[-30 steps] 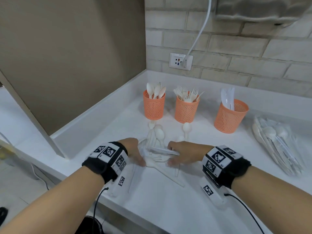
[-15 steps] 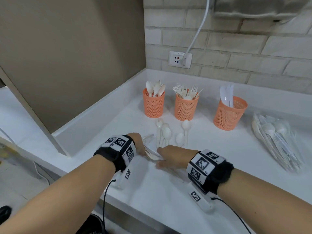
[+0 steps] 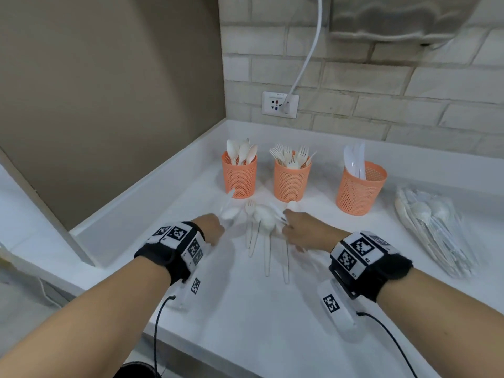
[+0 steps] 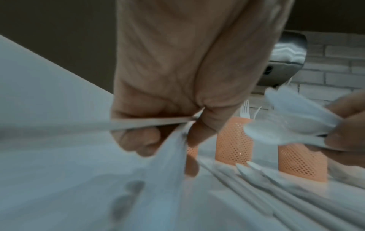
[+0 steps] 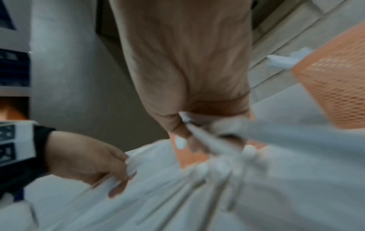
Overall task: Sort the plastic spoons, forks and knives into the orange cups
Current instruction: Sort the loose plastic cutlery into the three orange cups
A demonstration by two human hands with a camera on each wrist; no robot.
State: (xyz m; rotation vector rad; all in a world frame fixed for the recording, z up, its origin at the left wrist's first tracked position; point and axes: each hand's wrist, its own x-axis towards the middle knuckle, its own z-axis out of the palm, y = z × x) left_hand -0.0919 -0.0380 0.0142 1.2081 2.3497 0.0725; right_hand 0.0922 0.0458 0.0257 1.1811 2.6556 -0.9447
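Observation:
Three orange mesh cups stand at the back of the white counter: the left cup (image 3: pixel 239 174) holds spoons, the middle cup (image 3: pixel 292 177) forks, the right cup (image 3: pixel 360 188) knives. Loose white cutlery (image 3: pixel 266 241) lies between my hands. My left hand (image 3: pixel 221 227) grips a white utensil (image 3: pixel 229 211), blurred and spoon-like; the left wrist view shows its handle (image 4: pixel 154 123) pinched under the thumb. My right hand (image 3: pixel 286 227) holds a small bunch of white cutlery (image 3: pixel 291 207), which appears as spoon bowls (image 4: pixel 292 125) in the left wrist view. Both wrist views are blurred.
A clear bag of more white cutlery (image 3: pixel 436 233) lies at the right. A beige panel (image 3: pixel 109 91) closes the left side, and a brick wall with an outlet (image 3: pixel 280 104) and cord stands behind. The counter's front edge (image 3: pixel 207 358) runs below my wrists.
Both hands have moved forward from the near pile toward the cups, each carrying cutlery. The loose pieces that stayed on the counter now lie behind the fingers.

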